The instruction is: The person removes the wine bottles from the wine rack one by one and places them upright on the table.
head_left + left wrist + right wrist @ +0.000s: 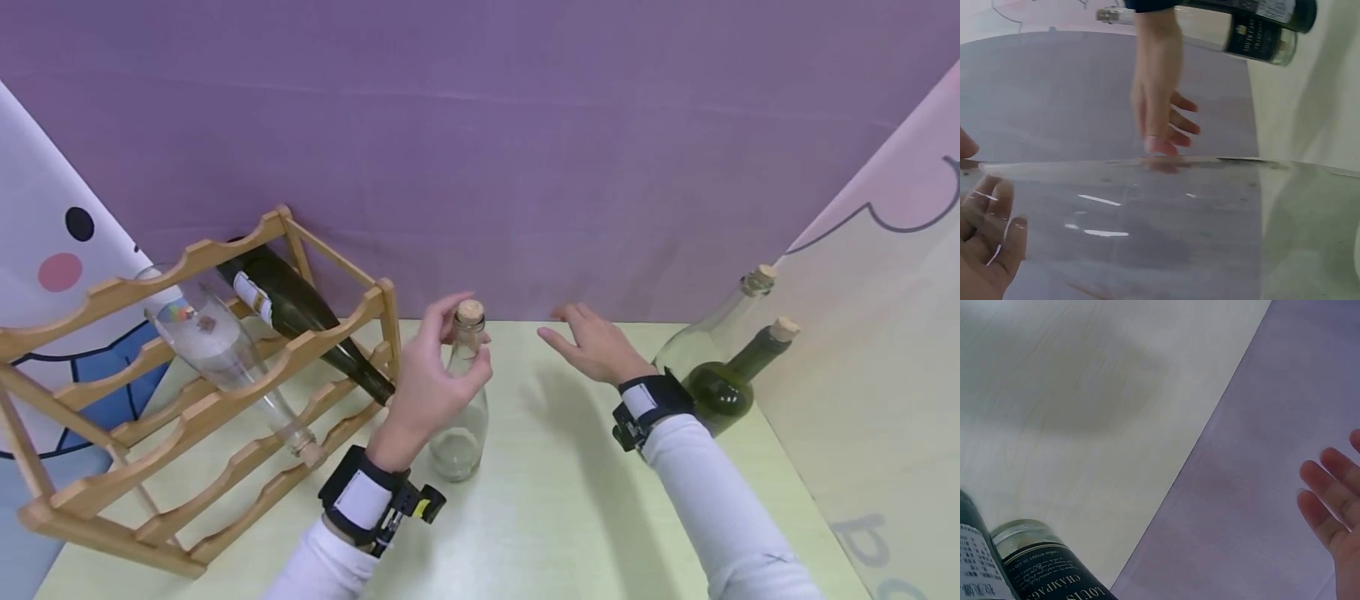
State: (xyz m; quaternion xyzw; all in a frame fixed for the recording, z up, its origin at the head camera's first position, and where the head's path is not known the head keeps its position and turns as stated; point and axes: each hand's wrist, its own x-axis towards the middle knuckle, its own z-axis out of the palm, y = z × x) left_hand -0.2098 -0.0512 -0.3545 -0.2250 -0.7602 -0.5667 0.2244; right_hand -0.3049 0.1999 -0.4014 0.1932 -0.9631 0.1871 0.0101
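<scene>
Left hand curls its fingers round the neck of a corked bottle, probably to steady it, well in from the back edge of the counter; base contact I cannot tell. Its long axis is roughly upright, cork up. Right hand, fingers loosely apart, holds nothing. Leftward, a scalloped rack presumably keeps a dark bottle from rolling.

Clear bottle partly hidden behind left hand, dark label cut off by right wrist view's bottom edge
</scene>
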